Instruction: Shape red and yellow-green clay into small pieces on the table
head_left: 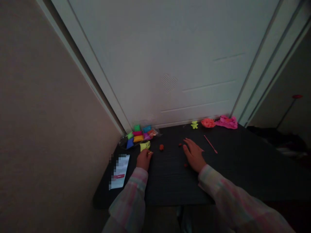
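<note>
1. The left hand is on the dark table with its fingers bent. A small yellow piece shows at the fingertips; I cannot tell if it is pinched or only touched.
2. The right hand is open, with the fingers stretched forward and the thumb a little apart. I see nothing in its grip, but the palm is hidden.
3. Just beyond the left fingers there is a yellow packet, partly crumpled.
4. Between the two hands lies a reddish lump. One dark red bit is near the right fingertips, and a second red bit is just beside the same hand, nearer to the person.
5. To the right of this hand, a pink stick lies slanting.
6. Farther left are colourful packets in clear plastic, and a phone with lit screen.
7. Along the far edge stand or lie a yellow-green bear figure, a coral ruffled piece and a bright pink crumpled thing, in front of a white panel.
</note>
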The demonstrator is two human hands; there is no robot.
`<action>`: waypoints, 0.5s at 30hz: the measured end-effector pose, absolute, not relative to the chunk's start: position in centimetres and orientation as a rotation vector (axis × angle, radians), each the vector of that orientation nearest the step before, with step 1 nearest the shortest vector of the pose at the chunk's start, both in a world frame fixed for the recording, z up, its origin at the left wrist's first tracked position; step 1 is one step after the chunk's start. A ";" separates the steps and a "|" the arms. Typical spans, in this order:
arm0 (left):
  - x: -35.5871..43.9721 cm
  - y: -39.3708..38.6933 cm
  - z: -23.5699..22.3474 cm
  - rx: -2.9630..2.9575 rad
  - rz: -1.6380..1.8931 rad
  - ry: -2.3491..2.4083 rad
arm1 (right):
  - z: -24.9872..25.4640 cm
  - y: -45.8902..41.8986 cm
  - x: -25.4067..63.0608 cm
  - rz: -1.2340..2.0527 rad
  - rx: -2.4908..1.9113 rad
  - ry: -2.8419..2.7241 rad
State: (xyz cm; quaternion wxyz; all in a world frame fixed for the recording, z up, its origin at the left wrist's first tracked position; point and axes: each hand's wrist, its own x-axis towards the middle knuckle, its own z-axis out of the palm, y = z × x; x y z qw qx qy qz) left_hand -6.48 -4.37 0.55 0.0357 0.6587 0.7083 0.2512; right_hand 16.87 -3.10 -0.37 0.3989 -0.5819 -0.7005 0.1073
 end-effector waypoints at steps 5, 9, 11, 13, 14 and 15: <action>-6.8 -4.1 0.2 1.895 0.918 2.212 | -0.2 -2.8 17.2 0.300 -1.416 -1.677; -7.0 -3.9 -0.1 1.854 0.972 2.125 | 0.0 -2.5 17.5 0.301 -1.409 -1.622; -7.1 -3.9 -0.1 1.838 0.971 2.091 | 0.1 -2.6 17.6 0.272 -1.408 -1.628; -7.0 -4.0 -0.1 1.822 0.966 2.079 | 0.2 -2.9 17.5 0.219 -1.399 -1.687; -7.0 -4.0 0.0 1.812 0.971 2.075 | 0.3 -3.1 17.4 0.188 -1.383 -1.746; -7.0 -4.0 0.0 1.805 0.981 2.071 | 0.5 -3.4 17.1 0.161 -1.355 -1.825</action>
